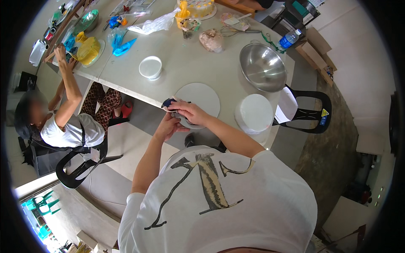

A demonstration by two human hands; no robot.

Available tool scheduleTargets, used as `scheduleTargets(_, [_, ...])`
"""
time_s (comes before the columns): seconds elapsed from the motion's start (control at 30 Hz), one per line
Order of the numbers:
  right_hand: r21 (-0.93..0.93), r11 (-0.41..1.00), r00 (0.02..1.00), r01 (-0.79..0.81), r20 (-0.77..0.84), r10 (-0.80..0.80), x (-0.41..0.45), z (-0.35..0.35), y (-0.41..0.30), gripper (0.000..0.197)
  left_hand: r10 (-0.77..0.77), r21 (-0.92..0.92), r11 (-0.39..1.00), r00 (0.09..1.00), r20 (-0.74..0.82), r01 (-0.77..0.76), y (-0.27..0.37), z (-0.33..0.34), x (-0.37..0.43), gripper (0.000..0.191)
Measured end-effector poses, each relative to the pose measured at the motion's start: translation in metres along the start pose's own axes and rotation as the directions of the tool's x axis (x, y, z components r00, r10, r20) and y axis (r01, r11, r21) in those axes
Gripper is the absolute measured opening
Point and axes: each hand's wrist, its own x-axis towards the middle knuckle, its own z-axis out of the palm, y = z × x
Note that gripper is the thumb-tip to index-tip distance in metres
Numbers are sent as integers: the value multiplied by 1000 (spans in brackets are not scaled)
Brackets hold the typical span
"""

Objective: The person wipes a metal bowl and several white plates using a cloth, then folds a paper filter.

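Observation:
My right hand (pixel 191 112) holds a bunched dark blue and pale cloth (pixel 168 103) over the near left side of a round white board (pixel 202 98) at the table's edge. Just below it, my left hand (pixel 169 126) reaches under the rim of a round greyish piece (pixel 193 126), partly hidden by my right hand. Whether that piece is part of the board I cannot tell. A white plastic tub (pixel 150 67) stands up and to the left of the board. To its right is a white round block (pixel 254 113), with a steel mixing bowl (pixel 263 67) behind.
Across the table (pixel 126 74) lie a whisk (pixel 240 31), a bag of pale pinkish stuff (pixel 211 40), piping bags (pixel 155 23) and a decorated cake (pixel 197 8). A water bottle (pixel 289 39) is at the right. A seated person works on a yellow cake (pixel 88 50) at left.

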Motion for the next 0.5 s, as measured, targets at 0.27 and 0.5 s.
scheduleTargets(0.27, [134,977,966,-166,-178,188,-20,-67,12,40,-35,-1,999,998,47,35,10,1,-1,58])
scheduleTargets(0.5, [-704,698,978,-128,-208,-31,-13,-27,21,46,-103,-115,987,991,83,112,15,7,0,61])
